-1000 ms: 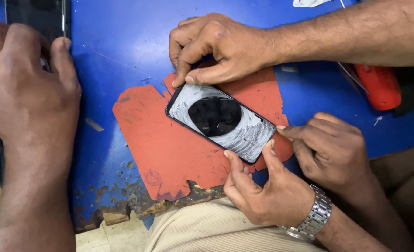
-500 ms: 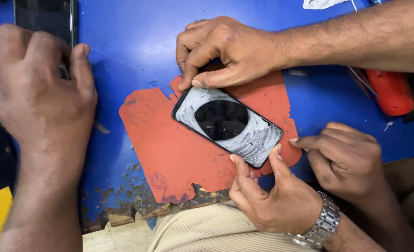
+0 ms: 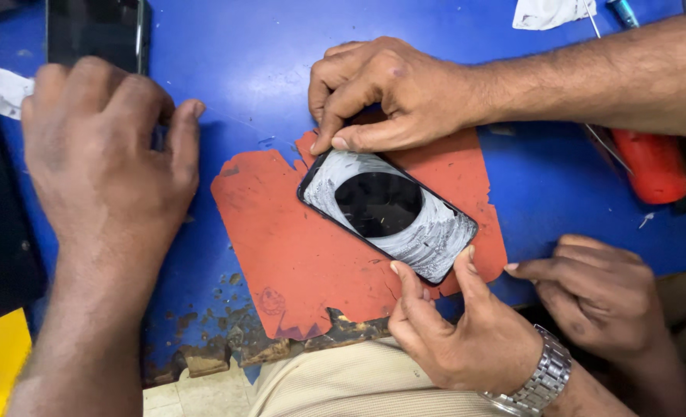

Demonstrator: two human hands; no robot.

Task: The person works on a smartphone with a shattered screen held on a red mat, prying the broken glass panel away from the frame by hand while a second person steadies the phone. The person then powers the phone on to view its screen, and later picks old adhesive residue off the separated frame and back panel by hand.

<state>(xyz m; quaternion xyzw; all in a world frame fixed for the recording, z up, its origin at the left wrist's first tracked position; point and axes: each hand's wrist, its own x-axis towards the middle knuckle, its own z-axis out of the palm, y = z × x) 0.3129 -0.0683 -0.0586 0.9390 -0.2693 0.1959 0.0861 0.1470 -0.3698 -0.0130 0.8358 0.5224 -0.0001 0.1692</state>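
Phone stays on red mat, right hand still pinching its corner, left hand open.

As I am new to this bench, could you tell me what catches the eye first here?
A phone with white smears ringing its dark screen lies on a red mat on the blue table. The right hand pinches its upper corner, while another person's hand with a metal watch holds the lower corner; the left hand rests at the left.
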